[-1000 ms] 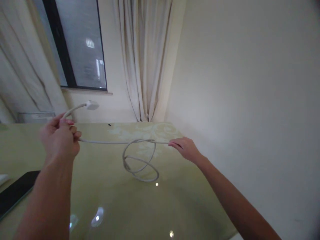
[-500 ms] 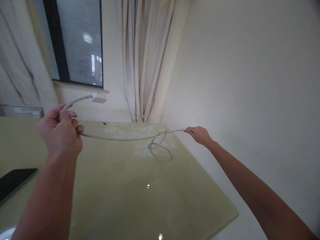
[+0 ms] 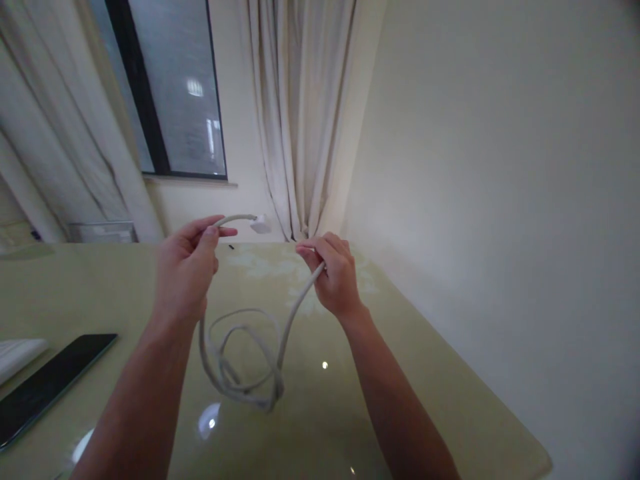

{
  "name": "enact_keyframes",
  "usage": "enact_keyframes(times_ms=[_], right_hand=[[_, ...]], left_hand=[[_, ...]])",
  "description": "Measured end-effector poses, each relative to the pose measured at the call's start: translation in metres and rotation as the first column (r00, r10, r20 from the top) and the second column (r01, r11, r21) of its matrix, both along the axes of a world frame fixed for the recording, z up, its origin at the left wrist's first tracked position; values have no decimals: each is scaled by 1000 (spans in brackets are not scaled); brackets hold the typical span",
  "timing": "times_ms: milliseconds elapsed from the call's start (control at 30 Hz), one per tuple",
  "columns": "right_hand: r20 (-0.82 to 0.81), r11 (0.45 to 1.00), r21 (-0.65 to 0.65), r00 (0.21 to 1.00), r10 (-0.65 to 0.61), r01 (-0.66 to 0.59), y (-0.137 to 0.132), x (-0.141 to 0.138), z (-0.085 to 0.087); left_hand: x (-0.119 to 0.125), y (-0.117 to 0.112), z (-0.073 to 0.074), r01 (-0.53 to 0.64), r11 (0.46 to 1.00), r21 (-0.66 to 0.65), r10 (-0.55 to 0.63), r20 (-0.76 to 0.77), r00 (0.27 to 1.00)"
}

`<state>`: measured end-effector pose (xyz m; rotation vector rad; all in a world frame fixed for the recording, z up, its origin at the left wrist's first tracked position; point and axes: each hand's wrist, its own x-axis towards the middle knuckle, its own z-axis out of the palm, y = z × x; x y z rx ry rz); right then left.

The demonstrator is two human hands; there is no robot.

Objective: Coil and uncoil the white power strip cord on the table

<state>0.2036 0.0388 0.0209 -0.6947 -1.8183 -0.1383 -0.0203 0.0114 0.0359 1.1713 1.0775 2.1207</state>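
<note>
A pale grey cable (image 3: 291, 313) hangs in a loose U between my two hands, with several tangled loops at its lowest part, over the table. My left hand (image 3: 187, 267) is closed on it close to one end, where a white plug (image 3: 260, 224) sticks out past the fingertips. Higher up on the other side, my right hand (image 3: 334, 273) pinches the cable between thumb and fingers. Whatever end lies inside the right hand is hidden. The knot of loops seems to hang free above the tabletop.
The glossy yellow-green table (image 3: 425, 373) stretches under both arms. A dark flat tablet-like slab (image 3: 55, 387) lies at the left, beside a white object (image 3: 20, 353). A small black bit (image 3: 231, 247) sits near the far edge. Behind are curtains (image 3: 305, 120) and a window (image 3: 180, 87).
My hands have come closer together, the right one moving left. The cable, stretched nearly straight before, now sags with its loops lower and nearer. The view has shifted left.
</note>
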Motion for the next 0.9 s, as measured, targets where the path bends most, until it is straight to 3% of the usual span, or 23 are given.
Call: enact_keyframes(times_ms=[133,233,367,467,667,767,900], right_hand=[[-273,955,-127,935,225,-267,1,-3,-6],[-403,937,-147,885,235,-316,-1,-7,-6],[-450,984,-70,886,114,-162,-8,-12,-4],[-420,998,-64,908,-12,-17,-15,-9,-2],[-126,975,-51,967,-222,217,-15,-1,0],[-180,973,-30,956,-230,229,-8,-4,-5],[-273,989,-7,951,-147,151,-3,-10,-11]], left_hand=[[24,-2,-4,114,992,45,-114,-2,993],[47,-8,-5,192,978,85,-192,-2,981],[69,-16,-10,286,952,111,-284,-39,958],[77,-19,-16,397,916,61,-390,-104,915],[79,-24,-20,510,857,-77,-508,-298,808],[75,-25,-17,485,871,-79,-463,-462,756],[70,-23,-14,459,888,-29,-371,-635,678]])
